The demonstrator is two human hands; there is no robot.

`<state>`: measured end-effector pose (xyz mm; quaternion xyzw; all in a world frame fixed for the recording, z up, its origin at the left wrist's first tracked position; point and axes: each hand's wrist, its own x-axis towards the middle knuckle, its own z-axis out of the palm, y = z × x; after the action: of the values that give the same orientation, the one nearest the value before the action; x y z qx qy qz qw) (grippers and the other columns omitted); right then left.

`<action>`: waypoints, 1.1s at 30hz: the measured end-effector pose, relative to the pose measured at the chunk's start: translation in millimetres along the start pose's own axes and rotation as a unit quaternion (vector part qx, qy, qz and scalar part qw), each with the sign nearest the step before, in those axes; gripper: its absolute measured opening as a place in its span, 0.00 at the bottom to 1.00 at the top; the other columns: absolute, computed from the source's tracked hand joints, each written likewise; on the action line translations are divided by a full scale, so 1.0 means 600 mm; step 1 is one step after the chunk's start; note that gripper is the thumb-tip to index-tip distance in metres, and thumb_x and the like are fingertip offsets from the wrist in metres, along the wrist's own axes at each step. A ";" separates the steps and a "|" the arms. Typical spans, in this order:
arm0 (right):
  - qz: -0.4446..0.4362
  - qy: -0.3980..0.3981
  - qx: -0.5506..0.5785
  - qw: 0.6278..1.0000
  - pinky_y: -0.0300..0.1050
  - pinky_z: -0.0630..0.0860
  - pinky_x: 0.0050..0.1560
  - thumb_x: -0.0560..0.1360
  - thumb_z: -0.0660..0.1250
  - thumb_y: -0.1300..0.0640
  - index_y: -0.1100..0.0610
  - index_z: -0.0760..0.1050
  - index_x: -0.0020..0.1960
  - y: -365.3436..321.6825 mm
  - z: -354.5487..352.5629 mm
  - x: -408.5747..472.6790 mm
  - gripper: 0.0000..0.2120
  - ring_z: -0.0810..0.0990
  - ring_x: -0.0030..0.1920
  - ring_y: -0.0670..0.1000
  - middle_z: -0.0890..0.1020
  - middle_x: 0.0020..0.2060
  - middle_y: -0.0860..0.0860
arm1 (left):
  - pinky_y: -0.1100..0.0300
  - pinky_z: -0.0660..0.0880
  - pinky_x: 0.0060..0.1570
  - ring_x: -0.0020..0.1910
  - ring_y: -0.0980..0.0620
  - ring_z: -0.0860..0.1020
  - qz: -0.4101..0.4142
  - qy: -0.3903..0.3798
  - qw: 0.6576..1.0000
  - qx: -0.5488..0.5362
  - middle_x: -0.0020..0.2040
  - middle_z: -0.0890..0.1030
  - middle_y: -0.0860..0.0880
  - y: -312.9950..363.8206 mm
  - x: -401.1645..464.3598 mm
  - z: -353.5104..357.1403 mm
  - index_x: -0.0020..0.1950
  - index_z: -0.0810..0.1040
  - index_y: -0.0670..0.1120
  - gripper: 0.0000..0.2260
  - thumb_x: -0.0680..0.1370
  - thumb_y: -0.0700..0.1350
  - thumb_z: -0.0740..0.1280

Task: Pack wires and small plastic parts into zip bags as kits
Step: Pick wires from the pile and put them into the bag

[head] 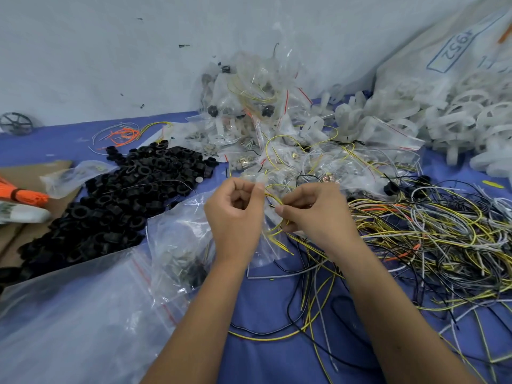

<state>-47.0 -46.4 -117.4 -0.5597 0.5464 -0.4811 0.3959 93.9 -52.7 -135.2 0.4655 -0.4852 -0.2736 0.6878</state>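
I'm holding a small clear zip bag [267, 234] between both hands, above the blue table [277, 356]. My left hand [235, 212] is pinching the bag's top edge, fingers curled; the bag is hanging down just right of that hand. My right hand [313, 212] is gripping yellow wires [277, 231] with curled fingers and thumb, right at the bag's mouth; the wire ends are showing through the plastic below my fingers.

Everything else relative to the zip bag: just right of it, a big tangle of loose wires [429, 231], yellow, black, grey, some orange, is spreading over the table. Right behind it, a heap of filled bags [263, 120] is piling up against the wall. Far right and behind, white plastic wheels [457, 120] are spilling from a sack [443, 51]. To the left, a pile of black plastic rings [124, 195] is lying partly on cardboard [33, 173]. Left and nearer me, larger clear bags [97, 300] are lying flat, one touching my left wrist. Far left, an orange bundle [25, 196] is sitting on the cardboard.
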 end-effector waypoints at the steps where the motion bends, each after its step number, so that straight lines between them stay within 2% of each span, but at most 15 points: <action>1: -0.012 0.003 0.003 1.000 0.46 0.83 0.32 0.71 0.76 0.68 0.64 0.82 0.41 0.001 0.011 0.000 0.04 0.85 0.29 0.54 0.85 0.30 0.56 | 0.68 0.69 0.30 0.27 0.60 0.72 0.011 -0.007 1.000 0.004 0.28 0.76 0.56 0.002 -0.001 0.002 0.38 0.78 0.45 0.09 0.77 0.39 0.73; 3: -0.059 -0.018 -0.049 0.997 0.42 0.79 0.31 0.72 0.72 0.70 0.65 0.83 0.41 -0.001 0.029 -0.001 0.03 0.82 0.29 0.50 0.84 0.31 0.57 | 0.68 0.70 0.30 0.27 0.60 0.73 0.030 -0.015 0.999 0.015 0.28 0.77 0.55 0.005 -0.002 0.004 0.38 0.78 0.46 0.08 0.76 0.40 0.73; 5: -0.130 -0.092 -0.186 0.970 0.48 0.77 0.35 0.72 0.69 0.68 0.65 0.83 0.41 -0.003 0.037 -0.002 0.05 0.79 0.32 0.54 0.83 0.33 0.62 | 0.66 0.70 0.30 0.27 0.59 0.73 0.037 -0.015 0.999 0.021 0.28 0.77 0.54 0.005 -0.002 0.005 0.38 0.78 0.47 0.09 0.76 0.42 0.74; 7: -0.182 -0.125 -0.267 0.938 0.50 0.74 0.37 0.72 0.68 0.65 0.62 0.82 0.39 -0.004 0.036 -0.006 0.06 0.80 0.34 0.55 0.82 0.32 0.60 | 0.66 0.69 0.30 0.27 0.58 0.72 0.032 -0.007 0.999 0.024 0.28 0.76 0.54 0.001 -0.002 0.003 0.37 0.78 0.48 0.10 0.76 0.41 0.74; 8: -0.198 -0.106 -0.266 0.938 0.49 0.74 0.38 0.73 0.69 0.64 0.60 0.82 0.38 -0.005 0.032 -0.007 0.06 0.80 0.34 0.55 0.83 0.32 0.57 | 0.67 0.69 0.30 0.27 0.59 0.72 0.026 -0.002 0.999 0.024 0.28 0.76 0.54 -0.001 -0.002 0.000 0.37 0.78 0.48 0.10 0.77 0.41 0.74; 10: -0.209 -0.008 -0.241 0.948 0.46 0.75 0.42 0.74 0.72 0.62 0.55 0.84 0.40 -0.005 0.016 -0.004 0.05 0.79 0.36 0.50 0.84 0.35 0.50 | 0.67 0.69 0.30 0.27 0.59 0.71 0.011 0.008 1.000 0.019 0.28 0.75 0.55 -0.007 -0.001 -0.003 0.37 0.78 0.48 0.10 0.77 0.41 0.74; 12: -0.193 0.089 -0.288 0.934 0.47 0.76 0.49 0.76 0.73 0.57 0.52 0.85 0.50 0.001 -0.007 0.004 0.04 0.80 0.42 0.49 0.84 0.44 0.48 | 0.66 0.69 0.30 0.28 0.58 0.71 -0.004 0.019 1.000 0.010 0.29 0.75 0.53 -0.011 0.000 -0.005 0.38 0.79 0.46 0.09 0.77 0.41 0.74; 14: -0.138 0.097 -0.369 0.914 0.50 0.77 0.52 0.77 0.71 0.57 0.50 0.81 0.62 0.010 -0.021 0.011 0.14 0.81 0.49 0.54 0.80 0.56 0.50 | 0.66 0.69 0.30 0.29 0.58 0.71 -0.008 0.025 1.000 0.006 0.29 0.75 0.52 -0.011 0.000 -0.005 0.38 0.79 0.45 0.09 0.77 0.41 0.74; 16: -0.109 0.063 -0.421 0.898 0.53 0.78 0.51 0.77 0.69 0.58 0.49 0.78 0.66 0.015 -0.019 0.011 0.18 0.81 0.53 0.58 0.78 0.59 0.51 | 0.67 0.68 0.30 0.29 0.59 0.71 -0.007 0.032 0.999 0.004 0.29 0.75 0.54 -0.009 -0.001 -0.004 0.38 0.79 0.46 0.09 0.77 0.40 0.73; 18: -0.105 0.054 -0.433 0.894 0.54 0.79 0.51 0.76 0.69 0.58 0.49 0.81 0.62 0.014 -0.016 0.010 0.15 0.81 0.54 0.58 0.81 0.55 0.52 | 0.67 0.68 0.30 0.28 0.59 0.70 -0.002 0.049 0.999 -0.003 0.28 0.74 0.56 -0.007 -0.002 -0.004 0.36 0.78 0.48 0.11 0.77 0.39 0.73; 21: -0.098 0.087 -0.409 0.903 0.52 0.79 0.50 0.76 0.70 0.59 0.50 0.84 0.54 0.008 -0.023 0.011 0.09 0.82 0.52 0.57 0.84 0.50 0.52 | 0.67 0.68 0.31 0.29 0.58 0.70 0.004 0.078 0.997 -0.017 0.28 0.74 0.57 -0.003 0.001 -0.007 0.36 0.77 0.47 0.11 0.77 0.38 0.72; 24: -0.117 0.126 -0.391 0.904 0.53 0.78 0.51 0.78 0.69 0.57 0.50 0.84 0.52 0.004 -0.026 0.010 0.07 0.80 0.52 0.56 0.83 0.48 0.50 | 0.69 0.68 0.31 0.28 0.60 0.69 -0.001 0.101 0.994 -0.029 0.28 0.74 0.56 -0.001 0.003 -0.008 0.37 0.76 0.42 0.10 0.78 0.35 0.71; 26: -0.161 0.144 -0.379 0.900 0.53 0.77 0.49 0.78 0.69 0.57 0.50 0.84 0.53 -0.001 -0.026 0.009 0.07 0.78 0.52 0.54 0.81 0.46 0.49 | 0.69 0.67 0.31 0.28 0.60 0.69 -0.006 0.110 0.993 -0.037 0.29 0.74 0.54 -0.001 0.005 -0.009 0.37 0.76 0.41 0.10 0.78 0.35 0.71; 30: -0.256 0.112 -0.261 0.924 0.44 0.72 0.40 0.77 0.72 0.57 0.52 0.84 0.49 -0.020 -0.026 0.005 0.03 0.74 0.36 0.42 0.78 0.38 0.44 | 0.71 0.69 0.33 0.28 0.61 0.69 -0.013 0.119 0.992 -0.034 0.29 0.74 0.52 -0.003 0.008 -0.012 0.37 0.76 0.41 0.10 0.78 0.35 0.71; 33: -0.267 0.051 -0.229 0.935 0.37 0.66 0.35 0.76 0.72 0.54 0.49 0.83 0.46 -0.026 -0.017 0.000 0.02 0.74 0.32 0.41 0.76 0.30 0.39 | 0.70 0.68 0.32 0.28 0.61 0.69 -0.021 0.112 0.993 -0.020 0.29 0.73 0.53 -0.007 0.009 -0.011 0.37 0.76 0.42 0.10 0.78 0.37 0.70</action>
<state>-53.4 -44.0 -99.9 -0.7351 0.4921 -0.4584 0.0855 102.3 -56.2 -137.5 0.4894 -0.3897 -0.2440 0.7410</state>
